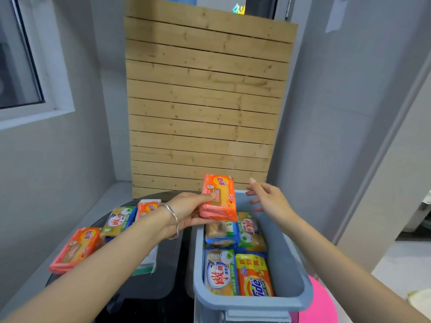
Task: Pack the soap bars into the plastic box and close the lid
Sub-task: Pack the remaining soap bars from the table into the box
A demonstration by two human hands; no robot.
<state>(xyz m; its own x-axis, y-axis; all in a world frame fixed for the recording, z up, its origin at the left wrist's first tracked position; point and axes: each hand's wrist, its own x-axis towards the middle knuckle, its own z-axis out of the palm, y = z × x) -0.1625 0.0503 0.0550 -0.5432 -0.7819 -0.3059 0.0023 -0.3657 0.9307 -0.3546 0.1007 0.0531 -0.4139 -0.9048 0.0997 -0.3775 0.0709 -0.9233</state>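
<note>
My left hand (186, 212) grips an orange soap pack (219, 198) and holds it above the far end of the grey-blue plastic box (289, 264). My right hand (268, 198) hovers open just right of that pack, over the box's far right corner. Inside the box lie several wrapped soap bars, among them an orange Tide bar (254, 277) and a blue-and-white bar (219, 272). Three more soap packs rest on the dark table to the left: an orange one (74, 249), a yellow-blue one (117, 221) and a small orange one (147, 209).
A translucent grey lid (161, 273) lies flat on the dark round table (144, 311) left of the box, under my left forearm, with a white-green pack (147, 264) on it. A slatted wooden panel (203, 101) leans against the wall behind. A pink object (319, 301) sits right of the box.
</note>
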